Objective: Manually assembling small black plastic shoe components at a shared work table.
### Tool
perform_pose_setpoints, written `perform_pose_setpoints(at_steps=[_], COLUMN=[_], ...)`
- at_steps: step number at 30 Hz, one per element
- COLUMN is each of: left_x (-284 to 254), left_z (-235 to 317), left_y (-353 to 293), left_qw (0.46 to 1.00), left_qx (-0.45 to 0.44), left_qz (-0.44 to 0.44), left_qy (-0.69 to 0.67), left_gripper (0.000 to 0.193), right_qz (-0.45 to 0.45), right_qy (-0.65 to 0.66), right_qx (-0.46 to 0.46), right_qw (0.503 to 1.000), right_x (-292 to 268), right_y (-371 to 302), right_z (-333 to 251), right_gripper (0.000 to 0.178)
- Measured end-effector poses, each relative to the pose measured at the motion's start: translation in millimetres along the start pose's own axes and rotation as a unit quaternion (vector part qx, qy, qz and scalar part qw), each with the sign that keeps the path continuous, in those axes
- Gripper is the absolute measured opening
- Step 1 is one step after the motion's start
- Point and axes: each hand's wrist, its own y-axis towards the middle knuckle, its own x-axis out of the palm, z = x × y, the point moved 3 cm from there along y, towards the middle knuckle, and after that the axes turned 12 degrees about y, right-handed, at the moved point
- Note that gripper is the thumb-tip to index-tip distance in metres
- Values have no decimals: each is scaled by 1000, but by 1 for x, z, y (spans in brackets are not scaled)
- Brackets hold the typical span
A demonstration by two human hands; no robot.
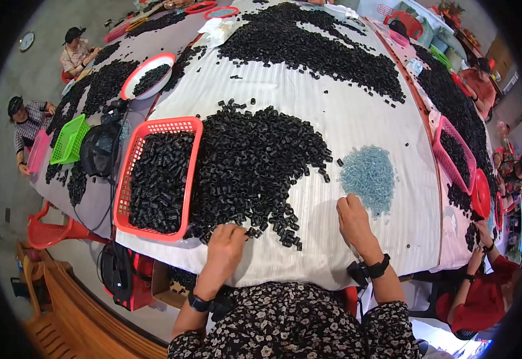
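Observation:
My left hand [226,244] is at the near edge of a large heap of small black tube-like plastic pieces [249,161]. Its fingers are curled in, and black pieces lie right by the fingertips; whether one is gripped is hidden. To the right, my right hand [355,220] rests with pinched fingers at the near left edge of a small pile of clear bluish pieces [369,176]. Anything in that pinch is too small to make out. Left of the black heap stands a red-orange plastic basket [194,173], filled with black pieces.
More black pieces [315,45] spread over the far part of the white-covered table [285,90]. A red-rimmed bowl [168,58], a green basket [69,140] and a pink basket [443,128] stand toward the sides. Several people sit around, one in red sleeves [482,299] at near right.

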Motion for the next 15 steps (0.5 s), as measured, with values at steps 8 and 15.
perform_pose_setpoints(at_steps=[8,15], left_x=[30,32], left_z=[9,3], left_y=[5,-1], left_qw=[992,997], left_qx=[46,-30], left_qz=[-91,-68], left_qy=[69,30], left_gripper=[15,18], right_qz=[49,63], right_qy=[122,296], right_qx=[-8,-68], right_qw=[991,951], right_x=[-13,-35], right_y=[10,62], right_z=[-12,-76], right_gripper=[11,8])
